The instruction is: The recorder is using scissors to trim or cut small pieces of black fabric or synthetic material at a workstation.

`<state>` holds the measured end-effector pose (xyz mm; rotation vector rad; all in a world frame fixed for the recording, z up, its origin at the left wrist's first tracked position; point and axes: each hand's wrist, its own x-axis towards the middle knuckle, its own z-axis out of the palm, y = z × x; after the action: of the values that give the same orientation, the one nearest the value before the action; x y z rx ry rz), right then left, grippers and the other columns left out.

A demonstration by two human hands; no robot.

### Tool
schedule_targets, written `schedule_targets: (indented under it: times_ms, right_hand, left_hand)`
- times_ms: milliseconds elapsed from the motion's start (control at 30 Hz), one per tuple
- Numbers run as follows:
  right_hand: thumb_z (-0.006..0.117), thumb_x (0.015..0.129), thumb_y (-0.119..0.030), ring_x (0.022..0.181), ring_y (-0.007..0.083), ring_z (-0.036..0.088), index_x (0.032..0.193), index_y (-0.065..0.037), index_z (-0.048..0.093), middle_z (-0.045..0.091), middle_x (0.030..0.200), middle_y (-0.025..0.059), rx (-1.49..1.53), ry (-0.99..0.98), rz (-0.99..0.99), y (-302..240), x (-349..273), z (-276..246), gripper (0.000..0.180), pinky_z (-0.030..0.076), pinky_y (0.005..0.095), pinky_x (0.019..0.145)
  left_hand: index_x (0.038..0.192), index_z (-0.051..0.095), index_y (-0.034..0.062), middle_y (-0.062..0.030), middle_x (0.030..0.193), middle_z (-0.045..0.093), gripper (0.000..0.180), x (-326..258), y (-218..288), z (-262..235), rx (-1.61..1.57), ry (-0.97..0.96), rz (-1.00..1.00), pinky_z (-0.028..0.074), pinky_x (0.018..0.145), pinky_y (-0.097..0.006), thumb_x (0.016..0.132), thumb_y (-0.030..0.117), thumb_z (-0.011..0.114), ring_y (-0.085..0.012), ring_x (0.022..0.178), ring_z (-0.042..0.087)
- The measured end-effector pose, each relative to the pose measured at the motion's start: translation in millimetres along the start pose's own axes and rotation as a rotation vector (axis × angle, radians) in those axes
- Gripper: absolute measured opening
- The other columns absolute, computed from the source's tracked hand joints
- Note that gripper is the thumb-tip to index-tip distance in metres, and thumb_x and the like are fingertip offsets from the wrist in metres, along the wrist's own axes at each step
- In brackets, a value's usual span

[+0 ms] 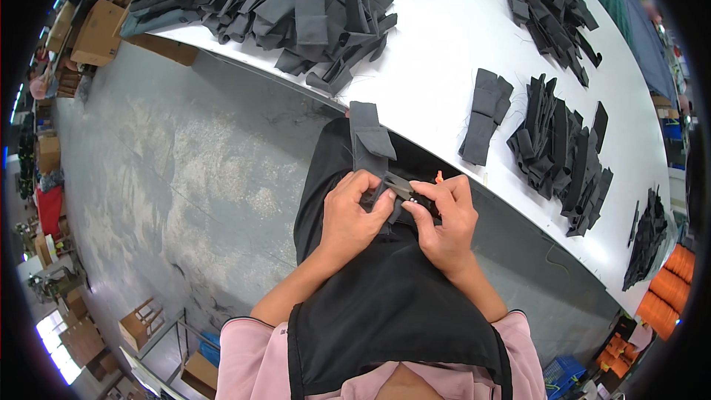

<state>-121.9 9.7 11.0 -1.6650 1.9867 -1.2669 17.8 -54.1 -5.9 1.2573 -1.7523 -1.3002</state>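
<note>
Over my lap, my left hand [353,211] pinches a dark grey fabric strip [367,133] between thumb and fingers. Folded flaps show on the strip, whose far end reaches up towards the table edge. My right hand [449,216] is closed around small thread snips [402,190] with metal blades and a dark handle. Their blades point left and meet the strip beside my left thumb; whether they touch the cloth, I cannot tell. A small orange piece [439,176] shows just beyond my right fingers.
A white table [422,52] runs diagonally ahead of me. It carries a large heap of dark strips [259,0], a small stack [485,115] and further bundles [563,148]. Orange spools [669,289] stand at far right. Cardboard boxes [96,33] sit beyond the grey floor at left.
</note>
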Motion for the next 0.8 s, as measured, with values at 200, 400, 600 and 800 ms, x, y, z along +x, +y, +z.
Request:
schedule_targets:
  times_ms: [200, 400, 600, 800]
  right_hand:
    - [0.075, 0.067, -0.006, 0.059, 0.0223, 0.053, 0.094, -0.005, 0.066, 0.051, 0.075, 0.007, -0.146, 0.009, -0.101, -0.2, 1.0, 1.3, 0.028, 0.047, 0.0316, 0.058]
    - [0.075, 0.067, -0.009, 0.055, 0.0206, 0.051, 0.093, -0.006, 0.065, 0.05, 0.076, 0.0049, -0.346, -0.067, -0.147, -13.6, 4.9, -10.7, 0.028, 0.041, 0.0306, 0.049]
    - [0.073, 0.069, -0.01, 0.055, 0.0203, 0.051, 0.09, -0.006, 0.062, 0.048, 0.079, 0.0046, -0.419, -0.181, -0.134, -27.9, 13.2, -21.2, 0.024, 0.04, 0.0305, 0.049]
    - [0.073, 0.07, -0.009, 0.055, 0.0219, 0.053, 0.088, -0.006, 0.061, 0.047, 0.08, 0.0057, -0.419, -0.213, -0.101, -27.7, 11.5, -25.5, 0.021, 0.041, 0.0311, 0.049]
  left_hand:
    - [0.071, 0.055, 0.0046, -0.0071, 0.066, 0.052, 0.016, 1.6, 1.8, 0.9, 0.342, 0.08, 0.261, 0.04, 0.063, -0.037, 0.07, 0.01, 0.07, -0.0259, 0.066, 0.051]
    - [0.073, 0.058, 0.0079, -0.0054, 0.072, 0.052, 0.015, 2.7, -2.6, 3.0, 0.603, 0.167, 0.478, 0.039, 0.074, -0.04, 0.068, 0.012, 0.071, -0.0284, 0.077, 0.051]
    - [0.075, 0.06, 0.01, -0.0032, 0.075, 0.052, 0.016, 4.0, -4.0, 3.6, 0.677, 0.169, 0.545, 0.038, 0.077, -0.04, 0.065, 0.011, 0.072, -0.0281, 0.08, 0.051]
    - [0.074, 0.06, 0.0101, -0.0034, 0.073, 0.051, 0.015, 5.6, -1.8, 5.2, 0.677, 0.169, 0.576, 0.037, 0.078, -0.04, 0.065, 0.011, 0.073, -0.0276, 0.079, 0.051]
